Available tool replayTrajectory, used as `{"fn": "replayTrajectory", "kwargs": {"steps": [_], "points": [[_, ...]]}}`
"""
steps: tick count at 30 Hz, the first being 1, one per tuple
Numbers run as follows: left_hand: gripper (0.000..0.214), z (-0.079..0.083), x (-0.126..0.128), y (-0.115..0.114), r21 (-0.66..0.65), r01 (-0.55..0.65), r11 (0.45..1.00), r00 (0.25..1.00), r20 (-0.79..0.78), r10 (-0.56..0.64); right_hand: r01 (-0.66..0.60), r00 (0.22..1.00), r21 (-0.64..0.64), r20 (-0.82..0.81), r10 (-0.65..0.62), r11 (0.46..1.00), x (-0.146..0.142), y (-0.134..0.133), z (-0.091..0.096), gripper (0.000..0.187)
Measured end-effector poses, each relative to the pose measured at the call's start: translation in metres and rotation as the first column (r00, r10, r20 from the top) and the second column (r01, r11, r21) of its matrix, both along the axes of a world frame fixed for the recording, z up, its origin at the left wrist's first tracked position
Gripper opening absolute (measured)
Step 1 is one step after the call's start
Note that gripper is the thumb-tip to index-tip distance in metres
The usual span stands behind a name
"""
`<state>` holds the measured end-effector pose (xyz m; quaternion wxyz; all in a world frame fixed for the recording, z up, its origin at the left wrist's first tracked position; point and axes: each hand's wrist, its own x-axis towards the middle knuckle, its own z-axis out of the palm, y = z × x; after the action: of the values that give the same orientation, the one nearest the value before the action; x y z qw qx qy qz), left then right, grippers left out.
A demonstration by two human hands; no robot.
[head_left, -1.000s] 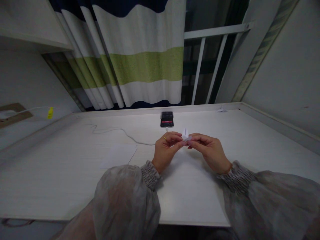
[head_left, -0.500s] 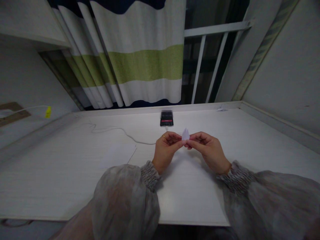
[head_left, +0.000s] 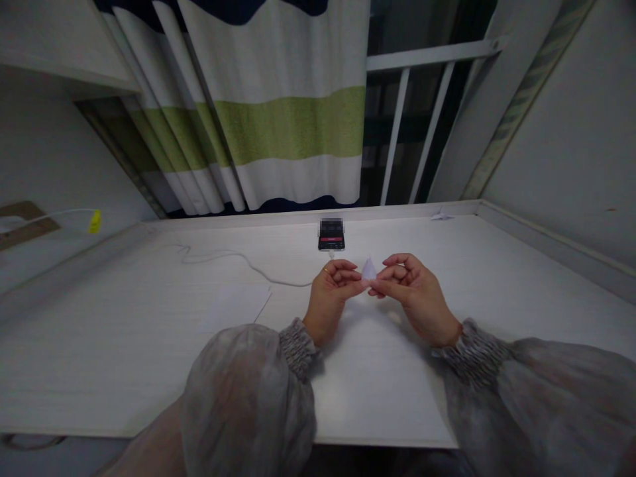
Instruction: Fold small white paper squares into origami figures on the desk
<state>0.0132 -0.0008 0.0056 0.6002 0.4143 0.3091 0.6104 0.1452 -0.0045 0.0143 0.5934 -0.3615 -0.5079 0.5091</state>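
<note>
A small folded piece of white paper (head_left: 368, 269), pointed at the top, is held up over the white table (head_left: 149, 371). My left hand (head_left: 334, 295) pinches its lower left side between thumb and fingers. From the other side my right hand (head_left: 415, 298) grips its lower right corner, thumb in front, with the index finger raised off the paper. Both hands are closed on the same paper, and the fingertips behind it are partly hidden.
Behind the hands lies a phone (head_left: 331, 235) with a white cable (head_left: 253, 267) running left. A flat white sheet (head_left: 236, 308) rests to the left. Another folded paper piece (head_left: 442, 215) lies at the back right, near the window ledge. A curtain (head_left: 298, 126) hangs behind.
My right index finger has lifted and spread away from the paper. The paper's top now looks like a single point instead of split tips. Both hands stay in nearly the same place.
</note>
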Motion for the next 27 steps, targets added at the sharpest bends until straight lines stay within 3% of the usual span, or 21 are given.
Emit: {"fn": "replayTrajectory", "kwargs": {"steps": [7,15,20,27], "points": [[0.047,0.0009,-0.0017,0.0020,-0.005,0.068,0.998,0.998,-0.011,-0.068,-0.038,0.999,-0.029,0.030,0.039,0.999,-0.0012,-0.0028,0.0024,0.044],[0.044,0.0038,-0.0026,-0.0001,-0.067,0.035,0.997,0.998,-0.048,-0.038,-0.072,0.994,-0.062,0.076,0.077,0.995,-0.0024,-0.0033,0.0037,0.043],[0.042,0.0032,-0.0026,-0.0011,-0.089,0.075,0.993,0.996,-0.035,-0.078,-0.095,0.992,-0.083,0.073,0.101,0.992,-0.0004,-0.0029,0.0035,0.045],[0.047,0.0028,-0.0028,-0.0001,-0.084,0.050,0.995,0.987,-0.146,-0.062,-0.157,0.979,-0.140,0.106,0.172,0.978,0.0031,0.0012,0.0014,0.048]]}}
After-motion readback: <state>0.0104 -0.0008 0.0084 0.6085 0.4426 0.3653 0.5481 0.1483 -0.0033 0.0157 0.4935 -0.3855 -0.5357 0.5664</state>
